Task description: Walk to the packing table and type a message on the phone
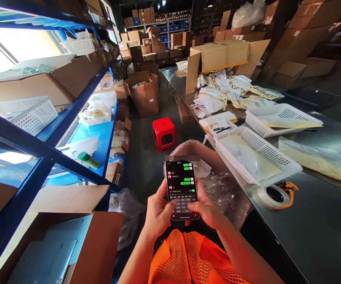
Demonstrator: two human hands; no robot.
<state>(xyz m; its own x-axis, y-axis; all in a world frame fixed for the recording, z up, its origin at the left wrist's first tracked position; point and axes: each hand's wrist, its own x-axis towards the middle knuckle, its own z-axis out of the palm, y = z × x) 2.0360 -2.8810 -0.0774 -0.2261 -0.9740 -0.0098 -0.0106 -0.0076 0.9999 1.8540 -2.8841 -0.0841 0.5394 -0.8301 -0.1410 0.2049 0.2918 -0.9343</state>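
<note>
A black smartphone point(181, 188) is held upright in front of me, its lit screen showing a chat with green bubbles and a keyboard. My left hand point(158, 211) wraps round its left edge, thumb resting on the keyboard. My right hand point(206, 210) grips the right edge and underside, thumb on the lower screen. Both hands hover above my orange mesh vest point(188, 256), over the aisle floor.
A red plastic stool point(164, 133) stands in the aisle ahead. Blue shelving point(40, 150) with cartons and white baskets runs along the left. On the right, a steel table point(306, 221) carries white baskets point(256, 156), bagged goods, a tape dispenser point(277, 195) and an open carton point(220, 57).
</note>
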